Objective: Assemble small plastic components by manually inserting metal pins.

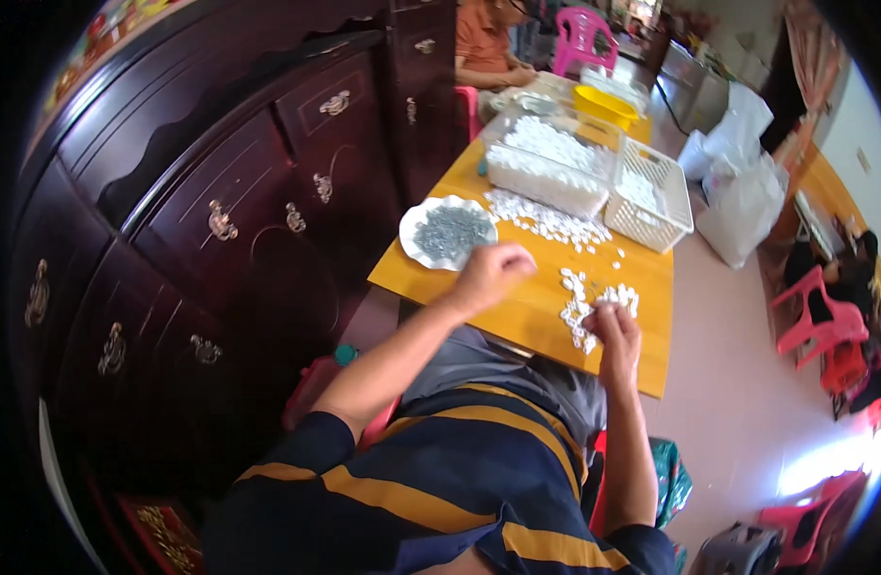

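Note:
On the wooden table (517, 321), small white plastic pieces (574, 311) lie in a loose cluster near the front right. My right hand (617, 340) is over this cluster with thumb and fingertips pinched together; whatever is between them is too small to make out. My left hand (490, 278) hangs between the plate and the cluster, slightly blurred, its fingers curled together. Any small thing in those fingers is hidden. Close to it, at the table's left edge, a white scalloped plate (411, 240) holds a heap of thin grey metal pins that look like nails (452, 230).
Behind the cluster lie more white pieces (546, 220). A clear plastic bin (556, 196) full of them and a white basket (640, 225) stand farther back, before a yellow basin (603, 103). Another person (484, 48) sits at the far left. Dark cabinets (220, 211) line the left side.

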Action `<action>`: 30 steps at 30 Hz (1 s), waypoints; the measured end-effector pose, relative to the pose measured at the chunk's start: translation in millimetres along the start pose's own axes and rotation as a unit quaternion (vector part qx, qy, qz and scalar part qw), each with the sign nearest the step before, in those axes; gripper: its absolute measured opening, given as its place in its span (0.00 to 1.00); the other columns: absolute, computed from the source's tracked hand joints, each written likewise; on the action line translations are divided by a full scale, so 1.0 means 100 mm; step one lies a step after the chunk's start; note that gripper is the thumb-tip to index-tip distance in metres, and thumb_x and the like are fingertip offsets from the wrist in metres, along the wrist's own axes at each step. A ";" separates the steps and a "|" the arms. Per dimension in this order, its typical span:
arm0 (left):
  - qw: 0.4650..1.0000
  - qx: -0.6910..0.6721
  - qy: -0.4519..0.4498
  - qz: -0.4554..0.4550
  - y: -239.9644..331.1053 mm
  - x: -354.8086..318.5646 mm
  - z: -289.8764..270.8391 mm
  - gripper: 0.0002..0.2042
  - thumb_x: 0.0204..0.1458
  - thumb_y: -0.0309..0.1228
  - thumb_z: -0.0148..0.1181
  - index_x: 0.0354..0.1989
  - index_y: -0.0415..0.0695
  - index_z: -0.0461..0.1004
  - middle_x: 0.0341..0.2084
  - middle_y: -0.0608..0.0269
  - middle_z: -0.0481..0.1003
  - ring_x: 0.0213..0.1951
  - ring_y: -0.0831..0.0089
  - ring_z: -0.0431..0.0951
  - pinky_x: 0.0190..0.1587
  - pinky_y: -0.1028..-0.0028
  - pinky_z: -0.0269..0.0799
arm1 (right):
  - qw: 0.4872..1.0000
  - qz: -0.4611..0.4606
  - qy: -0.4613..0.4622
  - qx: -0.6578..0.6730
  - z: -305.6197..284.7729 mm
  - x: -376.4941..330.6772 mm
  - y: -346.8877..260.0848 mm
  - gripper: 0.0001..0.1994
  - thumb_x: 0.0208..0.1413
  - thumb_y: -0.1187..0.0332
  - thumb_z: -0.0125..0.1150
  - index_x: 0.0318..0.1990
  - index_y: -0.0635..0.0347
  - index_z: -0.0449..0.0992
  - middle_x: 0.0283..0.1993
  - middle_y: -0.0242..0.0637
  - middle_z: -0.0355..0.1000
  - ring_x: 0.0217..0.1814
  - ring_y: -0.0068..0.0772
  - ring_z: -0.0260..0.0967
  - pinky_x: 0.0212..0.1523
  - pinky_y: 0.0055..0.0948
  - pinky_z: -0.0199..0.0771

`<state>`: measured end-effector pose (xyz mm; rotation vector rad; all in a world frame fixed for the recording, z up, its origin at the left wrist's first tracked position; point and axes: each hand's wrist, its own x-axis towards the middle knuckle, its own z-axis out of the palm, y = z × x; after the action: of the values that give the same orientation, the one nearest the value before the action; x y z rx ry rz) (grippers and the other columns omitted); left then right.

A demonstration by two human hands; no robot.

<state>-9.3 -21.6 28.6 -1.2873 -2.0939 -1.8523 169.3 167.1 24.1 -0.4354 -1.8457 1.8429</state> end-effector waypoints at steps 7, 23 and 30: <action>0.994 0.006 -0.075 0.074 0.46 -0.38 0.45 0.08 0.56 0.30 0.66 0.33 0.38 0.78 0.28 0.50 0.80 0.31 0.55 0.82 0.34 0.64 0.74 | 0.945 0.166 -0.170 0.225 0.16 -0.37 0.18 0.14 0.73 0.58 0.50 0.50 0.59 0.75 0.40 0.35 0.77 0.39 0.30 0.76 0.45 0.31 0.79; 0.944 -0.271 -0.149 -0.114 0.21 -0.59 0.60 0.06 0.64 0.29 0.61 0.40 0.38 0.80 0.28 0.70 0.79 0.29 0.85 0.75 0.33 0.81 0.73 | 0.883 0.166 -0.228 0.374 0.14 -0.28 0.60 0.14 0.68 0.56 0.58 0.49 0.55 0.74 0.39 0.32 0.77 0.40 0.30 0.76 0.45 0.32 0.80; 0.956 -0.249 -0.133 -0.079 0.14 -0.65 0.67 0.08 0.63 0.26 0.61 0.46 0.35 0.80 0.31 0.67 0.81 0.32 0.83 0.78 0.36 0.79 0.77 | 0.883 0.163 -0.214 0.386 0.13 -0.28 0.64 0.15 0.67 0.54 0.58 0.52 0.53 0.73 0.45 0.30 0.77 0.46 0.27 0.75 0.50 0.30 0.77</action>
<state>72.5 -0.5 -14.3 -1.5825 -1.9631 -2.5227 177.7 143.8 -41.8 -0.0363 -1.1235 2.8816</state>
